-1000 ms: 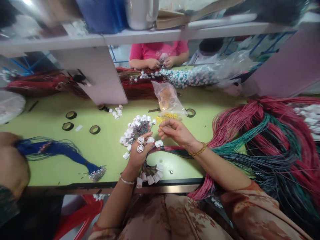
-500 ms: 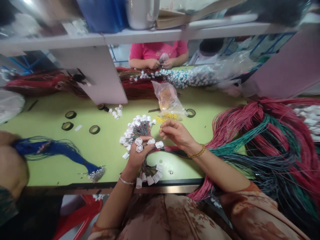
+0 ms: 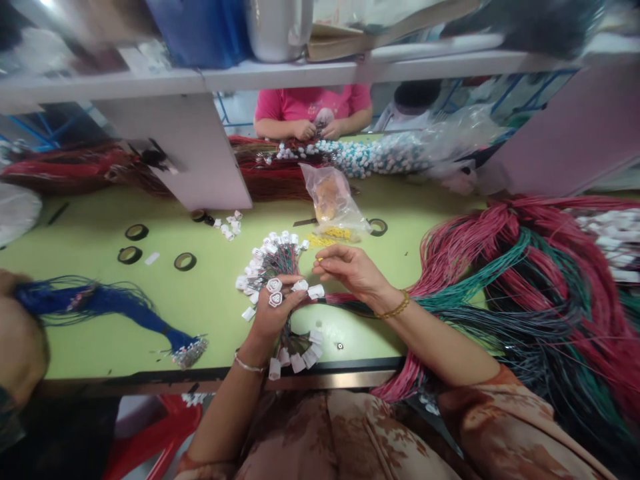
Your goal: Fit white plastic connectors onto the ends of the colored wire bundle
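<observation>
My left hand (image 3: 275, 312) is closed around a bundle of thin wires (image 3: 287, 259) that end in white plastic connectors (image 3: 257, 255). One white connector (image 3: 315, 291) sticks out to the right past my thumb. More connectors (image 3: 297, 362) hang below the hand near the table's front edge. My right hand (image 3: 357, 272) is just to the right and a little higher, thumb and fingertips pinched on a tiny yellow piece (image 3: 320, 259). Beyond it, small yellow pieces (image 3: 327, 238) lie spilled at the mouth of a clear plastic bag (image 3: 334, 197).
Pink, green and black wires (image 3: 470, 280) cover the right side. Rolls of black tape (image 3: 185, 261) and a blue wire bundle (image 3: 145, 313) lie left. Loose white connectors (image 3: 230, 225) sit near the divider (image 3: 175, 147). A co-worker in a pink shirt (image 3: 313, 103) sits opposite.
The whole view has shifted slightly. Both hands keep nearly the same pose, the left on the wires and the right pinching the yellow piece close to the white connector.
</observation>
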`<state>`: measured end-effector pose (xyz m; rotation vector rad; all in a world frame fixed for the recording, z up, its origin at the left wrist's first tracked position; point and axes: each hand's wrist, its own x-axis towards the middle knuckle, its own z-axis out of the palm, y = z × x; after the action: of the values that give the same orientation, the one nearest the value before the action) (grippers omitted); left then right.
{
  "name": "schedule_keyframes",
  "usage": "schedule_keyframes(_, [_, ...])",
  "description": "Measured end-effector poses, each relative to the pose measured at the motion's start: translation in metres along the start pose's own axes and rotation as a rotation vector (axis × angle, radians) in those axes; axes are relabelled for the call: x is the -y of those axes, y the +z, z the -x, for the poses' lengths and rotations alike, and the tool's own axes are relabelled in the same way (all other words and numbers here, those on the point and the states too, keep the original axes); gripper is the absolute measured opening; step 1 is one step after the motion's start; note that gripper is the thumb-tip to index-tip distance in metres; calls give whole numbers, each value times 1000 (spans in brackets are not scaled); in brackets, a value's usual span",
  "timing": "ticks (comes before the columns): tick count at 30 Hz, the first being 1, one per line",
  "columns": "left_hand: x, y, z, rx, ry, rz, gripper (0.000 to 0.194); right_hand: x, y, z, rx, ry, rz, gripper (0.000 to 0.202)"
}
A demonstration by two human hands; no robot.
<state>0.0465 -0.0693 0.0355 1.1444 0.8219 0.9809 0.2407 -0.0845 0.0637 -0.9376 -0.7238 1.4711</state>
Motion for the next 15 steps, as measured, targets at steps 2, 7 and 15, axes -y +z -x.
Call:
schedule_keyframes(2, [1,0,-1,-2,7,2,29,1,0,0,-18,-13,-5,27])
schedule_keyframes(7, [0,-1,-1,-19,-23,2,30,4,1,1,-73,-18,-35,29])
schedule_keyframes(15, [-1,-2,0,-23,-2,-34,30,2,-3,1,-69,-76,-1,34])
